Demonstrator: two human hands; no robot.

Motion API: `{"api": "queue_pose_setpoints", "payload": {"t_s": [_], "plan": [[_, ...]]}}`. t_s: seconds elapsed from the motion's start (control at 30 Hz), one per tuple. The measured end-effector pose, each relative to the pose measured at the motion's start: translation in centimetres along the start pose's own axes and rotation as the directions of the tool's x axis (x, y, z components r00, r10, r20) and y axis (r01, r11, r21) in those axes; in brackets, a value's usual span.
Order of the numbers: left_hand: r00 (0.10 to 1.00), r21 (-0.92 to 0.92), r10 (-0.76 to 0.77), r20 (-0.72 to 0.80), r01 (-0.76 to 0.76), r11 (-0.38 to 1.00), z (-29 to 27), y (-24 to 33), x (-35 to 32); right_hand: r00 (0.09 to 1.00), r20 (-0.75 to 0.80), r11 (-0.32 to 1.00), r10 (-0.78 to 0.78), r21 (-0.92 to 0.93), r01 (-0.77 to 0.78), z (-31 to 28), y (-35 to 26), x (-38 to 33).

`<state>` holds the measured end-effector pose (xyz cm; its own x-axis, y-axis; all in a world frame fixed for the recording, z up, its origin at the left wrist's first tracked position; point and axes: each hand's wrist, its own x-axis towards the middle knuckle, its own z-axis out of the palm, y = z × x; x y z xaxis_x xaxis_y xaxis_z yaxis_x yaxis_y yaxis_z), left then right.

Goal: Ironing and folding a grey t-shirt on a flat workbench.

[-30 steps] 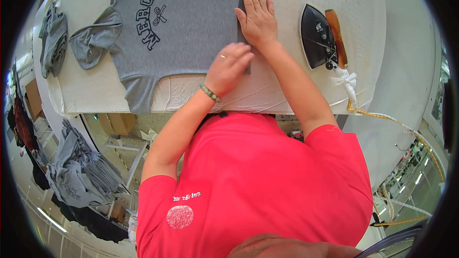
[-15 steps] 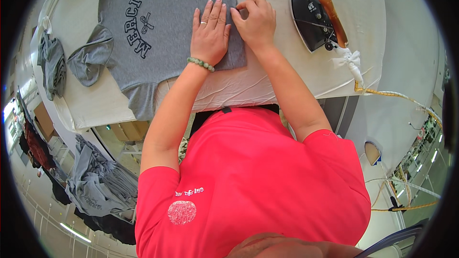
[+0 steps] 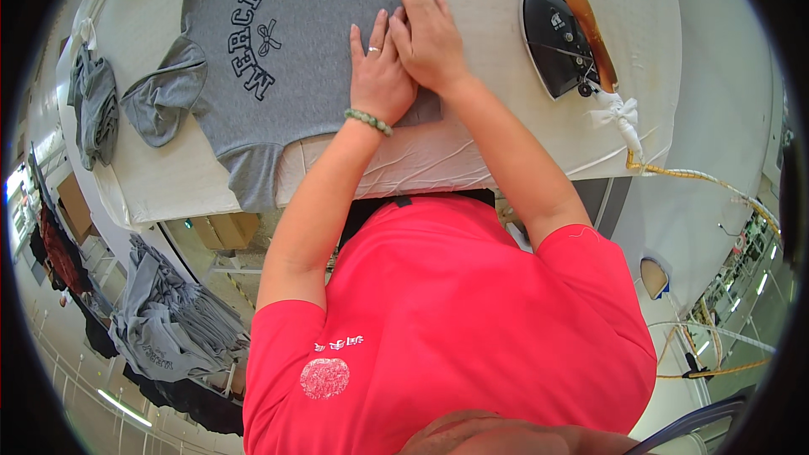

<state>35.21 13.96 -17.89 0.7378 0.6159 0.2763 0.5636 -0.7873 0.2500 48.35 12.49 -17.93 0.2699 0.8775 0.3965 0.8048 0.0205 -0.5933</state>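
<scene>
A grey T-shirt (image 3: 312, 59) with dark lettering and a small bow lies spread on the white padded ironing table (image 3: 489, 131). My left hand (image 3: 383, 84) rests on it near its right-hand edge, fingers stretched out, a ring and a green bead bracelet showing. My right hand (image 3: 428, 38) lies flat beside it, partly covering the left hand's fingers, with its fingertips at the cloth's edge. Neither hand grips anything that I can see. To the right stands a black iron (image 3: 552, 42) with a wooden handle, apart from the shirt.
A white-wrapped cord (image 3: 628, 131) runs from the iron past the table's right edge. A folded grey garment (image 3: 94, 109) lies at the left edge. Below left, several grey garments (image 3: 168, 320) hang on a rack. A cardboard box (image 3: 227, 230) sits under the table.
My right hand has gone from a pinch at the shirt's edge to lying flat, moving left over my left hand's fingers. The whole view has shifted slightly.
</scene>
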Motion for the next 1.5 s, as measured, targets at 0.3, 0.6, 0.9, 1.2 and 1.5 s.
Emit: {"api": "queue_pose_setpoints", "payload": {"t_s": [0.3, 0.6, 0.9, 1.2, 1.5], "plan": [[0.995, -0.033, -0.015, 0.101, 0.018, 0.999, -1.4, 3.5, -3.0, 0.996, -0.087, 0.933, 0.033, -0.353, -0.062, 2.7, 4.2, 10.1], [0.994, -0.215, -0.023, -0.108, -0.001, 0.977, -8.1, -3.0, -10.6, 0.982, 0.188, 0.899, 0.001, -0.431, 0.081, -2.2, -0.6, -4.8], [0.171, -0.012, -0.981, -0.089, 0.985, 0.172, -14.0, -14.5, -22.5, 0.988, 0.151, 0.970, -0.023, -0.235, 0.058, 0.0, -4.1, -5.4], [0.164, -0.449, -0.986, 0.022, 0.883, 0.137, -15.6, -18.7, -23.5, 0.887, 0.461, 0.866, -0.036, -0.428, 0.258, -3.7, -5.9, -3.9], [0.162, -0.316, -0.920, 0.357, 0.948, 0.044, -17.2, -22.3, -20.3, 0.420, 0.672, 0.774, -0.609, 0.390, 0.498, 13.1, -24.9, 9.6]]}}
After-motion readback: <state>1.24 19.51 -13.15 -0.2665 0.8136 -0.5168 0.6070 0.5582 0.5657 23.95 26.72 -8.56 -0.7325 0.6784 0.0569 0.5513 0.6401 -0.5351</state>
